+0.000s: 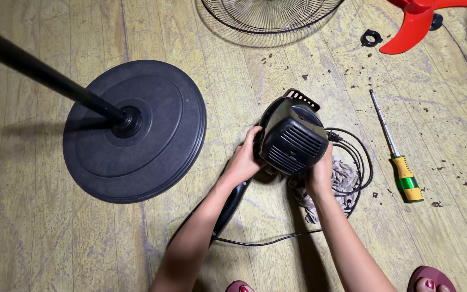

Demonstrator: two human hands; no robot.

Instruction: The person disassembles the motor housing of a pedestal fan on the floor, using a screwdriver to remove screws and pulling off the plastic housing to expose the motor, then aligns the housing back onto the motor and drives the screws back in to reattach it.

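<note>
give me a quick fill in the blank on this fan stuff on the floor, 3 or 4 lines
1. Both hands, left hand and right hand, grip the black ____ housing.
2. The screwdriver has a yellow and ____ handle.
3. The fan blade at the top right is ____.
4. The pole stands in a round ____ base.

Missing words: motor; green; red; black
</note>
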